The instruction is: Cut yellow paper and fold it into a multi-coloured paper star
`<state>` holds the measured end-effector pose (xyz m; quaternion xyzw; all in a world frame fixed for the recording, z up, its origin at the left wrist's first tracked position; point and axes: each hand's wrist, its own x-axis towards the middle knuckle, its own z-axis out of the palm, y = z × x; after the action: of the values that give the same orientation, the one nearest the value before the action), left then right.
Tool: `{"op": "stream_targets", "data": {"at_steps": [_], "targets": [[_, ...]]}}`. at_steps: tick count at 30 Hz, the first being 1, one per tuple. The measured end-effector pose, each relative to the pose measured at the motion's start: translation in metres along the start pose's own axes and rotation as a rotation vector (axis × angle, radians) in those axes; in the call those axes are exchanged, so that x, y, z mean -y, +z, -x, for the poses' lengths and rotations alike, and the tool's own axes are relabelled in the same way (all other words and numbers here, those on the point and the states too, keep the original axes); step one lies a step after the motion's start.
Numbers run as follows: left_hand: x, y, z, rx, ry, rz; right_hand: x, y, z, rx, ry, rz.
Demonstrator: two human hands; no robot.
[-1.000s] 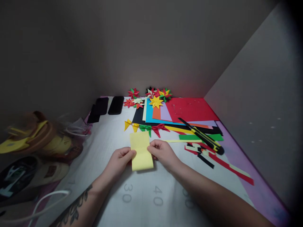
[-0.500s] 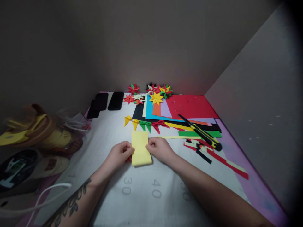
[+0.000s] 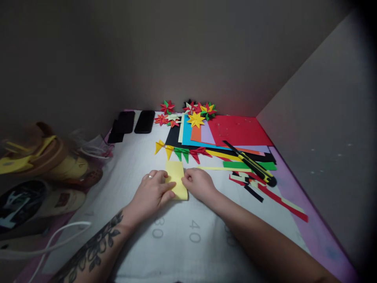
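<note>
A pale yellow paper strip (image 3: 177, 181) lies on the white cutting mat (image 3: 182, 239). My left hand (image 3: 153, 193) rests flat over the strip's left half, fingers stretched across it. On the strip's right edge my right hand (image 3: 196, 183) has its fingers curled and pinches the paper. Just beyond the strip sits a row of small folded paper points (image 3: 181, 152) in yellow, green and red.
A stack of coloured sheets (image 3: 224, 137) with a yellow-black utility knife (image 3: 250, 163) lies at the right, with paper offcuts (image 3: 268, 192) beside it. Folded paper stars (image 3: 191, 112) and two dark phones (image 3: 134, 122) sit at the back. Shoes (image 3: 44, 165) and a white cable (image 3: 53, 239) lie left.
The yellow strip has come down flat onto the mat. My left hand has moved from pinching its left edge to lying flat over it; the right hand stays pinched at the right edge.
</note>
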<state>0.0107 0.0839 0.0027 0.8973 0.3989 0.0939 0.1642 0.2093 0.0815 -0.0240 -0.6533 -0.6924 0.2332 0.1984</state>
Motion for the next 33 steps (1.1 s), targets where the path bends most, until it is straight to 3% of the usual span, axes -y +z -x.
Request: {"op": "stream_targets", "data": {"at_steps": [9, 14, 24, 33], "targets": [[-0.011, 0.003, 0.001, 0.055, -0.05, -0.175, 0.003, 0.005, 0.003, -0.039, 0.003, 0.115], [-0.016, 0.003, 0.001, 0.056, -0.075, -0.134, 0.001, 0.003, 0.003, -0.063, 0.01, 0.079], [-0.006, 0.011, -0.002, -0.027, -0.032, 0.062, -0.011, 0.007, 0.002, -0.067, -0.286, -0.024], [0.012, 0.02, -0.006, -0.091, -0.046, 0.243, -0.006, 0.005, 0.001, -0.044, -0.222, 0.012]]}}
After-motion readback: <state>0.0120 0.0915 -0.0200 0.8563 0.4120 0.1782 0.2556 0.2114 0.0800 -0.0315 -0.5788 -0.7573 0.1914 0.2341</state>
